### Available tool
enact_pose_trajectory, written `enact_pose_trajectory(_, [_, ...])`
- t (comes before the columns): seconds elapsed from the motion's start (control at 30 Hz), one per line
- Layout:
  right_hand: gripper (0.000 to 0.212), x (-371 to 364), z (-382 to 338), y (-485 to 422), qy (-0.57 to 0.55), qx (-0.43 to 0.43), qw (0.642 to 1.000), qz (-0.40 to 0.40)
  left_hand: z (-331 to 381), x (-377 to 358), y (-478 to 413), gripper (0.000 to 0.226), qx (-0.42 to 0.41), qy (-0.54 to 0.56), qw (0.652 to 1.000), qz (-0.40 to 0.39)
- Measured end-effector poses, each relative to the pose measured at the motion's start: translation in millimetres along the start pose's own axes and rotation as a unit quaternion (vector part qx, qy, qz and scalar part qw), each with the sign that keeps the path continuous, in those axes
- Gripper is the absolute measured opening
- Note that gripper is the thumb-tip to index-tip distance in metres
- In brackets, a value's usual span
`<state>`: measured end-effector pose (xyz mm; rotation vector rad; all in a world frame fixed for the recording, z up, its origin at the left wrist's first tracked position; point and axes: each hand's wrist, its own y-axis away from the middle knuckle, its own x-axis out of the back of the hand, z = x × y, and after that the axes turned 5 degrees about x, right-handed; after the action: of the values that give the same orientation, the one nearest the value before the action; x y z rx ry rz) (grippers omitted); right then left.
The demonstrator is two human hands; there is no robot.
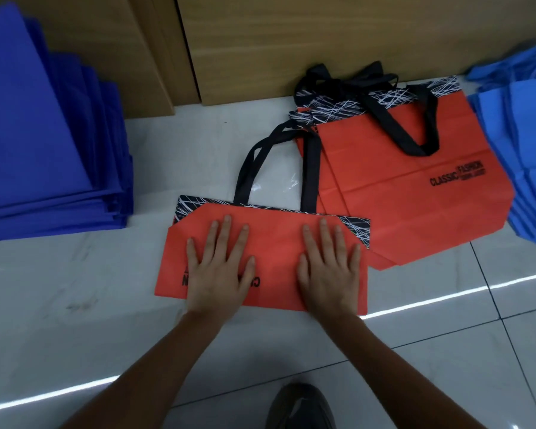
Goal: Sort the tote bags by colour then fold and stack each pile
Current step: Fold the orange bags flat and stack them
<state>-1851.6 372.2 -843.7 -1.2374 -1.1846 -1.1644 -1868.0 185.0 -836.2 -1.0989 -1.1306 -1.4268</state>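
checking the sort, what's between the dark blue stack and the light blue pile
Orange bags, head view: a folded bag under the left hand and right hand, unfolded ones beyond it.

Both hands, left [218, 274], right [330, 275], flat on folded red tote bag [276, 243], tiled floor [75, 289]

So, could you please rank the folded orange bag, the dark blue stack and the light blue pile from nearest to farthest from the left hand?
1. folded orange bag: directly under the left hand.
2. dark blue stack: off to the left.
3. light blue pile: far right edge.
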Motion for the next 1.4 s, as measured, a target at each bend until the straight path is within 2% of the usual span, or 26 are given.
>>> enact_pose_trajectory(0.1, [0.050, 4.9, 13.9, -18.0, -0.043, -0.039, 0.997, 0.049, 0.5, 0.1, -1.8, 0.056, 0.007, 0.004, 1.000, -0.003])
enact_pose_trajectory(0.2, [0.054, 18.9, 6.2, -62.0, -0.165, -0.140, 0.973, 0.084, -0.3, 0.1, -1.8, 0.058, 0.006, -0.001, 1.000, -0.005])
enact_pose_trajectory(0.27, [0.064, 30.5, -4.5, -95.3, -0.208, -0.183, 0.960, 0.053, -0.6, 1.0, -2.8, 0.059, 0.015, 0.009, 1.000, -0.002])
enact_pose_trajectory(0.37, [0.073, 36.3, -20.0, -133.6, -0.234, -0.196, 0.952, -0.003, -2.4, 3.4, -3.8, 0.061, 0.031, 0.020, 0.999, 0.005])
enact_pose_trajectory(0.47, [0.058, 38.9, -22.9, -165.4, -0.323, -0.248, 0.913, -0.039, -6.8, 7.0, -4.8, 0.065, 0.016, 0.020, 1.000, 0.009])
enact_pose_trajectory(0.57, [0.049, 53.3, -23.9, -188.9, -0.462, -0.223, 0.857, -0.054, -8.4, 10.7, -6.4, 0.067, 0.015, 0.010, 1.000, 0.001])
enact_pose_trajectory(0.63, [0.052, 71.6, -28.9, -192.2, -0.516, -0.155, 0.842, -0.024, -8.5, 12.2, -8.0, 0.068, 0.019, 0.002, 1.000, -0.002])
enact_pose_trajectory(0.67, [0.053, 79.6, -31.5, -187.8, -0.509, -0.098, 0.855, 0.005, -8.9, 12.5, -8.5, 0.068, 0.018, -0.001, 1.000, -0.002])
enact_pose_trajectory(0.7, [0.055, 87.7, -34.3, -177.2, -0.465, -0.032, 0.884, 0.040, -9.3, 12.9, -9.1, 0.068, 0.017, -0.002, 1.000, -0.004])
enact_pose_trajectory(0.77, [0.055, 92.0, -38.7, -139.4, -0.302, 0.091, 0.942, 0.114, -11.0, 13.2, -9.8, 0.068, 0.016, 0.003, 1.000, -0.009])
enact_pose_trajectory(0.83, [0.047, 86.5, -42.5, -87.7, -0.204, 0.161, 0.954, 0.153, -13.5, 14.2, -9.3, 0.065, 0.010, 0.003, 1.000, -0.014])
enact_pose_trajectory(1.03, [0.030, 35.3, -29.5, 18.8, -0.158, 0.172, 0.959, 0.158, -17.3, 19.0, -9.2, 0.066, 0.007, -0.007, 1.000, -0.025])
enact_pose_trajectory(1.17, [0.037, 19.8, -22.4, 47.5, -0.191, 0.197, 0.958, 0.085, -17.0, 27.9, -14.7, 0.064, 0.045, 0.025, 0.999, -0.009])
enact_pose_trajectory(1.27, [0.042, 14.5, -21.1, 60.5, -0.214, 0.200, 0.955, 0.040, -9.3, 31.3, -18.3, 0.076, 0.098, 0.077, 0.992, -0.025])
enact_pose_trajectory(1.4, [0.052, 9.5, -28.3, 66.9, -0.132, 0.180, 0.975, 0.010, -2.1, 29.9, -17.1, 0.083, 0.075, 0.001, 0.996, -0.048])
